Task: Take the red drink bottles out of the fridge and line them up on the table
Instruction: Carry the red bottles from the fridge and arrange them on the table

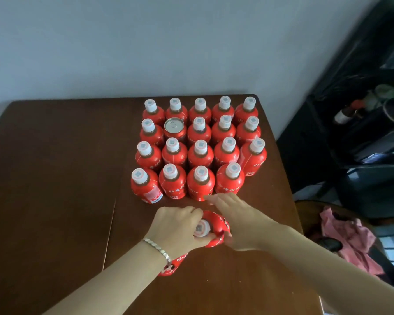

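Observation:
Several red drink bottles [200, 153] with white caps stand in rows on the brown table [55, 178], towards its far right. One red can [175, 129] with a silver top stands among them in the second row. My left hand [180, 228] grips one more red bottle [215, 226] around its white cap, just in front of the nearest row. My right hand [234, 217] stretches forward with straight fingers, fingertips close to the front-row bottles and thumb beside the held bottle. My left forearm hides the lower part of that bottle.
A grey wall runs behind the table. To the right stand a dark shelf unit [362, 123] holding assorted items and a chair [332, 226] with pink cloth [350, 242] on it. A seam [110, 226] runs across the tabletop left of my hands.

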Demonstrator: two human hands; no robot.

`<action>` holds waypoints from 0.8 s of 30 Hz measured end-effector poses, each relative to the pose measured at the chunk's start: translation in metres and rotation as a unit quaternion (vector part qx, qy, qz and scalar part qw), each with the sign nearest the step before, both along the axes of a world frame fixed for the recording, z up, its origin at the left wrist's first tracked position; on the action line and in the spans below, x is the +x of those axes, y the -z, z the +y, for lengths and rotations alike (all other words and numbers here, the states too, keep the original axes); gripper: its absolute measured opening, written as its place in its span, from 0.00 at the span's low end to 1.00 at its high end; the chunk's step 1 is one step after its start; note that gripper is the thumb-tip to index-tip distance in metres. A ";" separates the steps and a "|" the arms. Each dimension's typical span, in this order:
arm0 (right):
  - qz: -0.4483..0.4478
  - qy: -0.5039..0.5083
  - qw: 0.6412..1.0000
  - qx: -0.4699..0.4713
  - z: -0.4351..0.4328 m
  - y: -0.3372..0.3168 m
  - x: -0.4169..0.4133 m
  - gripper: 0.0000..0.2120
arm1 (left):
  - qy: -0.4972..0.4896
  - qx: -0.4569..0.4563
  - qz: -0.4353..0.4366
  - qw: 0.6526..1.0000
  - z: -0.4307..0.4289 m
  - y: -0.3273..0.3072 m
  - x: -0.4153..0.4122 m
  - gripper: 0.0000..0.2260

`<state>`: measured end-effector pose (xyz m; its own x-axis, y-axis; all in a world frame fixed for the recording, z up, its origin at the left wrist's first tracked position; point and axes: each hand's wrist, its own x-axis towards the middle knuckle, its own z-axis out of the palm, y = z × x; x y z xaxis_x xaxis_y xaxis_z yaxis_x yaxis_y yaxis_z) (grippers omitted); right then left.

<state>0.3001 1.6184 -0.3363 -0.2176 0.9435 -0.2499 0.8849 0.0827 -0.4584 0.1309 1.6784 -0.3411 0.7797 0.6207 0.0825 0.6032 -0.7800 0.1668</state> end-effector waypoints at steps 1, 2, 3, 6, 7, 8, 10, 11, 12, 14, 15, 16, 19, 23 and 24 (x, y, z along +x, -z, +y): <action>0.006 -0.024 0.999 -0.047 -0.005 0.004 -0.001 0.39 | 0.000 -0.006 -0.002 1.000 -0.001 0.000 0.004 0.22; 0.008 -0.027 0.998 -0.052 -0.009 0.009 -0.002 0.40 | 0.002 -0.013 -0.005 1.000 -0.001 -0.001 0.010 0.21; 0.017 -0.010 0.999 -0.038 -0.012 0.013 -0.005 0.40 | 0.002 -0.017 -0.008 1.000 -0.003 -0.003 0.015 0.21; 0.052 0.099 0.994 -0.003 -0.022 0.022 -0.008 0.36 | 0.016 -0.041 0.030 0.999 -0.008 -0.014 0.025 0.21; 0.066 0.141 0.988 0.003 -0.028 0.026 -0.007 0.35 | 0.010 -0.074 0.044 0.996 -0.009 -0.015 0.025 0.22; 0.090 0.203 0.975 0.007 -0.034 0.032 -0.003 0.34 | 0.005 -0.091 0.047 0.995 -0.009 -0.016 0.026 0.23; 0.157 0.355 0.921 0.028 -0.046 0.041 0.005 0.33 | -0.018 -0.086 0.032 0.996 -0.008 -0.020 0.024 0.24; 0.179 0.429 0.883 0.059 -0.048 0.045 0.011 0.33 | -0.027 -0.079 0.015 0.996 -0.006 -0.021 0.023 0.22; 0.186 0.490 0.847 0.093 -0.046 0.049 0.017 0.32 | -0.031 -0.058 -0.006 0.998 -0.003 -0.020 0.021 0.19; 0.175 0.565 0.793 0.146 -0.034 0.049 0.030 0.32 | -0.032 -0.031 -0.008 0.999 0.000 -0.015 0.019 0.18; 0.165 0.582 0.780 0.158 -0.025 0.047 0.036 0.32 | -0.034 -0.029 -0.001 0.999 0.001 -0.015 0.018 0.19; 0.161 0.590 0.774 0.163 -0.014 0.045 0.042 0.32 | -0.044 -0.023 -0.003 0.999 0.001 -0.013 0.017 0.20; 0.168 0.591 0.776 0.146 0.012 0.046 0.049 0.32 | -0.065 -0.016 -0.005 0.998 0.000 -0.012 0.011 0.21; 0.200 0.591 0.777 0.082 0.020 0.054 0.042 0.32 | -0.076 -0.018 0.016 0.997 0.001 -0.011 0.001 0.20; 0.230 0.592 0.770 0.057 0.021 0.056 0.039 0.34 | -0.079 -0.021 0.017 0.997 0.002 -0.010 -0.002 0.20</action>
<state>0.3394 1.6390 -0.3919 0.7720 0.5579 -0.3045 0.1161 -0.5948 -0.7954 0.1291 1.6799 -0.3313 0.6746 0.7377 0.0284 0.7232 -0.6681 0.1752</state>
